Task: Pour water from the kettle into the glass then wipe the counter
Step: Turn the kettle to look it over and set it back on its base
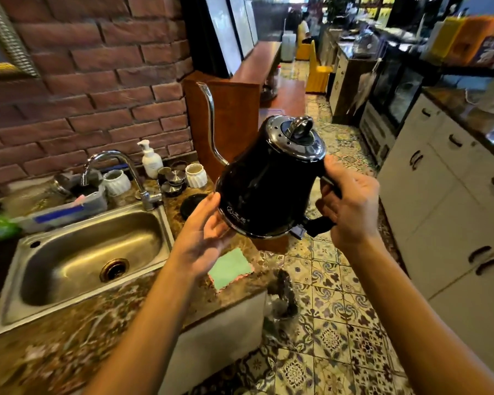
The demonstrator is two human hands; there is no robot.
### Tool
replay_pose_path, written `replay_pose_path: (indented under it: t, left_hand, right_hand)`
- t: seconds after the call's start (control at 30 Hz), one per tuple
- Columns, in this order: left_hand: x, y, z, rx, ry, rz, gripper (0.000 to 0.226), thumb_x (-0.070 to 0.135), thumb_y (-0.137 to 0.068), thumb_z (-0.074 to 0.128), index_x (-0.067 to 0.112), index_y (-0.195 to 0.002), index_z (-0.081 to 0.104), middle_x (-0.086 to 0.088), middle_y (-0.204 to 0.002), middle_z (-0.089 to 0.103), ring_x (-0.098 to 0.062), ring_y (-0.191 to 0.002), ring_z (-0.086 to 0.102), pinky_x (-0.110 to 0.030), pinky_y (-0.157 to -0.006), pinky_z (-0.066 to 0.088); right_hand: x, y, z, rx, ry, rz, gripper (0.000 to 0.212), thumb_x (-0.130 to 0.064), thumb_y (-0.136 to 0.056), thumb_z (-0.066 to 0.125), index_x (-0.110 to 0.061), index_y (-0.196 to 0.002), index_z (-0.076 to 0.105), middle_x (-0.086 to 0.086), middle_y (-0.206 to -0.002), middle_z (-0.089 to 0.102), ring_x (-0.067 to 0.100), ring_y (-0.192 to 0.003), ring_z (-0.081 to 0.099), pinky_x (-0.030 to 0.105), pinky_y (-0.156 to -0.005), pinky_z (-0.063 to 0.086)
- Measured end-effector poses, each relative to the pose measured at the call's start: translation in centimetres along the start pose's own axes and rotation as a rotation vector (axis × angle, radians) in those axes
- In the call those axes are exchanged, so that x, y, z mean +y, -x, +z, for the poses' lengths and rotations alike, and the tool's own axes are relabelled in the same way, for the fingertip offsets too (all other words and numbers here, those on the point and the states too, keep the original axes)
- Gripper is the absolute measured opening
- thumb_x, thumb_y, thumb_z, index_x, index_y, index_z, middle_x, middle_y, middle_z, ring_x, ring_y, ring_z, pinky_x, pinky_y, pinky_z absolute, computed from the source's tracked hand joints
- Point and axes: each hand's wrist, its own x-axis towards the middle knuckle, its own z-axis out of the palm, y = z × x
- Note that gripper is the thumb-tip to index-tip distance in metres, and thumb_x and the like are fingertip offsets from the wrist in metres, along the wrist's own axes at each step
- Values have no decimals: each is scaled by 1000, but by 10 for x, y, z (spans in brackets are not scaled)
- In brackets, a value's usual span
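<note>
You are standing in the working kitchen of a café or small restaurant: a steel sink (pixel 77 252) with a curved tap (pixel 120 172) is set in a marbled counter (pixel 69 352) against a red brick wall (pixel 97 81). Beyond you, white cabinets (pixel 445 212), a glass-fronted display case (pixel 394 92) and yellow-covered chairs (pixel 317 72) line a long aisle of patterned floor tiles (pixel 325 323).

One kettle (pixel 268 183), one green cloth (pixel 231 268), two white ribbed cups (pixel 196 175), one sink (pixel 92 252), one soap bottle (pixel 151 159).
</note>
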Motion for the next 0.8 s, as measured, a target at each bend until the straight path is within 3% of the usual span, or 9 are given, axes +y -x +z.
replay_pose_path:
  t: [0.07,0.13,0.27,0.33,0.4,0.47,0.6,0.8]
  left_hand:
    - [-1,0,1,55,-3,14,54,30,-78,76,19,-130,65,-7,-118,72,-23,-105,68,-47,-103,53]
    - [0,-1,1,103,9,22,52,30,-76,76,20,-127,66,-8,-121,71,-24,-109,67,-45,-99,55]
    - [5,-7,-2,178,37,50,57,30,-75,77,20,-130,65,-11,-130,69,-28,-119,64,-45,-103,53]
    - [9,-11,-6,200,62,71,59,29,-75,77,18,-132,64,-11,-125,72,-27,-115,69,-45,-99,57]
    - [14,-18,-12,197,75,86,54,29,-77,76,17,-129,65,-9,-114,77,-22,-101,76,-39,-83,63]
    - [19,-27,-17,203,80,91,54,29,-79,74,18,-131,65,-8,-111,78,-20,-95,77,-36,-77,63]
    - [35,-50,-29,216,83,108,61,31,-78,73,19,-137,61,-8,-115,73,-21,-101,72,-37,-90,60]
    - [61,-91,-42,235,138,154,59,32,-74,74,18,-130,63,-7,-105,73,-20,-96,69,-35,-88,59]
  right_hand:
    - [3,-8,-1,-41,-18,24,65,-29,-97,62,22,-69,35,4,-48,29,18,-39,16,37,-43,7]
    - [6,-17,0,-79,-19,48,65,-32,-96,62,22,-72,36,5,-52,27,24,-43,12,37,-43,6]
    - [16,-36,7,-122,-23,76,56,-35,-95,63,15,-74,49,-1,-48,33,12,-38,20,26,-37,11]
    - [23,-46,13,-141,-36,78,53,-35,-95,64,12,-74,52,-6,-46,36,8,-36,24,19,-35,16]
    - [29,-56,20,-159,-38,85,49,-36,-94,65,6,-71,54,-5,-47,36,7,-37,25,16,-35,19]
    - [35,-66,29,-166,-28,102,50,-38,-92,66,5,-69,55,-2,-48,36,7,-37,25,16,-36,19]
    - [45,-94,46,-212,-18,137,47,-42,-89,67,-12,-55,55,-6,-45,38,6,-36,26,17,-35,19]
    - [57,-141,76,-322,-40,180,43,-37,-92,62,-19,-54,58,-2,-49,37,4,-35,25,17,-33,17]
